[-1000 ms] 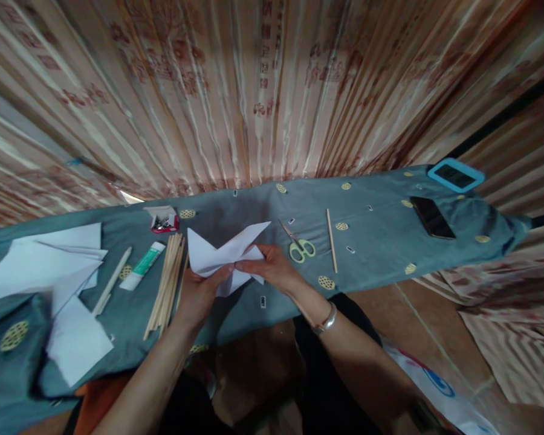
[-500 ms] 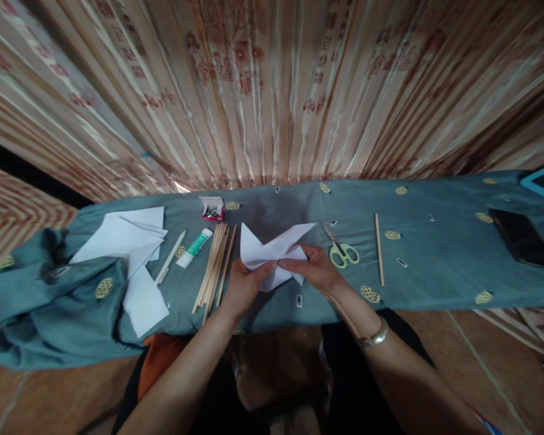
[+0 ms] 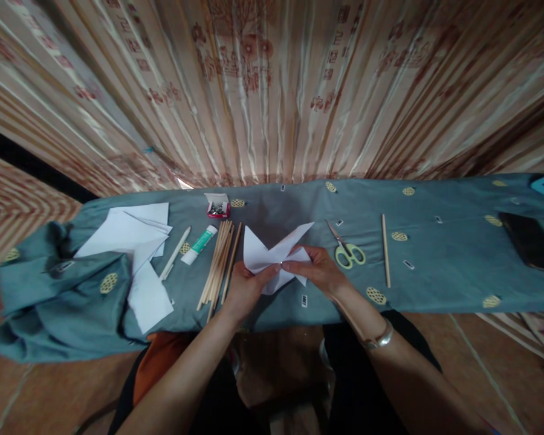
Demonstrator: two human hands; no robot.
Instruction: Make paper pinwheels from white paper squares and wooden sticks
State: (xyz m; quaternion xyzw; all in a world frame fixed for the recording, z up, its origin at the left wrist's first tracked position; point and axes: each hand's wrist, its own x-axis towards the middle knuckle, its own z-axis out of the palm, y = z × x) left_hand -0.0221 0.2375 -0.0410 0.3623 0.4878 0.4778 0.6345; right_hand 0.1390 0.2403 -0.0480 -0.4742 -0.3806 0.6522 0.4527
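A white paper pinwheel with folded blades is held over the cloth between both hands. My left hand grips its left side, the thumb pressed at the centre. From the right, my right hand pinches the paper, its thumb meeting the left one at the middle. A tiny shiny spot shows between the thumbs, too small to name with certainty. The fingers beneath the paper are hidden. Scissors with yellow-green handles lie just right of my right hand. A bundle of wooden sticks lies left of my left hand.
On the grey-green cloth are a glue stick, a white pen, an open red box of small metal pieces and white paper sheets. A single stick and a black phone lie to the right.
The whole view has shifted slightly, so things on the table appear a little further right. Both hands keep their hold on the pinwheel, and a small shiny spot now shows at its centre.
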